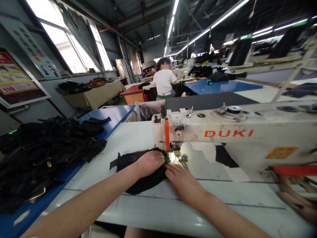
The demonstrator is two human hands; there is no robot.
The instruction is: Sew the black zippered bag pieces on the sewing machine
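1. Pressing down on a black fabric piece, the person's left hand lies palm-down on it. Its fingers are close together and loosely bent over the cloth, and they grip nothing.
2. The right hand lies just beside the left, palm-down, with its fingers stretched out flat. Its fingertips touch the right edge of the fabric piece, and it too clasps nothing.
3. The fabric piece lies on the white table, directly under the head of the sewing machine. Its far edge reaches the lit needle area, and a narrow strip sticks out on its left side.
4. The sewing machine is off-white with red lettering, and its arm runs off to the right. A spool of dark thread sits on top of it.
5. A heap of black garments with some gold-coloured fittings lies well to the left on a blue table.
6. Farther back, a co-worker in a white shirt sits facing away at another machine. That person's hands cannot be seen.
7. A dark patch lies on the table behind the machine arm.
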